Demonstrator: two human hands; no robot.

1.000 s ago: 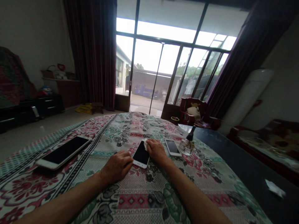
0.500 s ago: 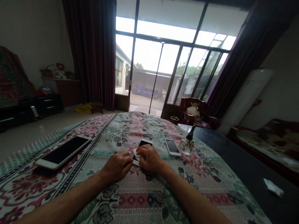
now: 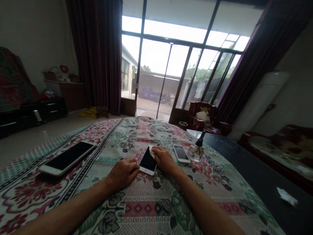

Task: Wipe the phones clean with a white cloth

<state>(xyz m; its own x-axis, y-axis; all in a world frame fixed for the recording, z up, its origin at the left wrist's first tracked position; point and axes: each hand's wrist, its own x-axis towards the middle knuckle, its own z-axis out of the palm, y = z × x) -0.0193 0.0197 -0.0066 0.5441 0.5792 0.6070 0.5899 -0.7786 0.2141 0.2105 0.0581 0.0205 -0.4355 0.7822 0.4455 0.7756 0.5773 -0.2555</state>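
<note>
A slim rectangular phone with a white frame and a black screen (image 3: 147, 162) is laid face up, between the two hands, on a patterned fabric tablecloth in white, pink, green and black (image 3: 139, 209). A small folded white wad (image 3: 152, 151) is grasped under the bent fingers of the right hand (image 3: 165, 160) and is pressed against the upper right part of the phone's screen. The fingers of the left hand (image 3: 124, 173) are curled inward, with their tips brought to the phone's lower left edge; whether that edge is pinched or merely touched cannot be told from this angle.

To the right of the right hand, a smaller white phone with a grey screen (image 3: 181, 153) is laid flat, and just beside it a clear, rounded bottle with a black upright top (image 3: 196, 152) is stood on the cloth. Well to the left of the left hand, a large white-framed device with a black screen (image 3: 68, 157) is placed at a slant. At the far right, a crumpled white paper (image 3: 287, 196) is left on a dark, smooth tabletop (image 3: 254, 176).
</note>
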